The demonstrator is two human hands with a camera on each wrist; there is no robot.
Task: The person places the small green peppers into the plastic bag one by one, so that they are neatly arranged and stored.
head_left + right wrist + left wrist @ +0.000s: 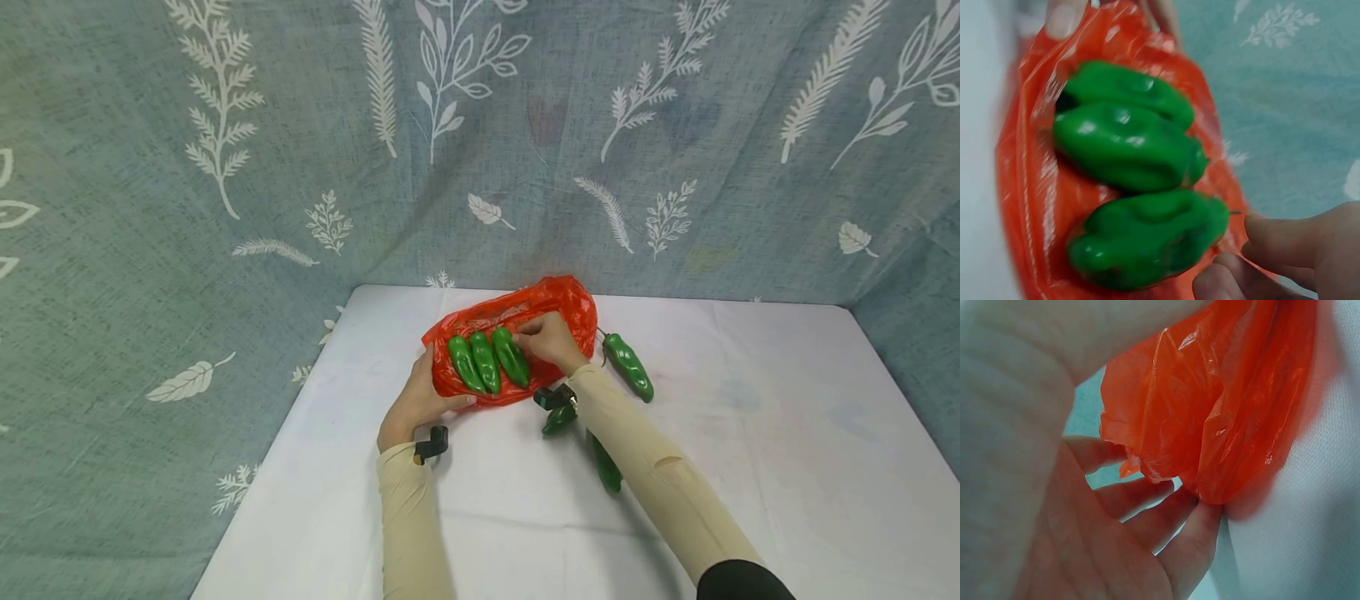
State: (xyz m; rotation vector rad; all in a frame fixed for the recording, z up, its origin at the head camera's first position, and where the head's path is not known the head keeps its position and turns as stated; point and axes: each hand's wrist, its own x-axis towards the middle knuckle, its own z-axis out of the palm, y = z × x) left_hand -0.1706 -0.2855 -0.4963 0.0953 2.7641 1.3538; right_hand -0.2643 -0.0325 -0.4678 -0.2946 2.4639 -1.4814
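Three green peppers lie side by side on the red bag (566,304): a left pepper (467,364), a middle pepper (484,363) and a right pepper (511,357). A loose pepper (628,367) rests to the right of the bag, its long stem toward it. Nearer me than the bag, a short pepper (558,419) shows below my wrist camera (551,397), and another pepper (605,463) lies partly behind my right sleeve (652,458), which crosses over that side.

The leaf-print cloth (450,208) rises right behind the bag (its far rim reaches up against it). The white tabletop (750,400) runs wide to the right of the bag and toward me; to the left of the bag, its edge slants away sooner.

My left hand (418,398) holds the bag's left end, thumb along the near rim, the other fingers parted around the outside. My right hand (553,342) comes over the bag from the near right, wrist bent, its fingers curved beside the right pepper's stem; whether they pinch it or are just beside it, I cannot tell.
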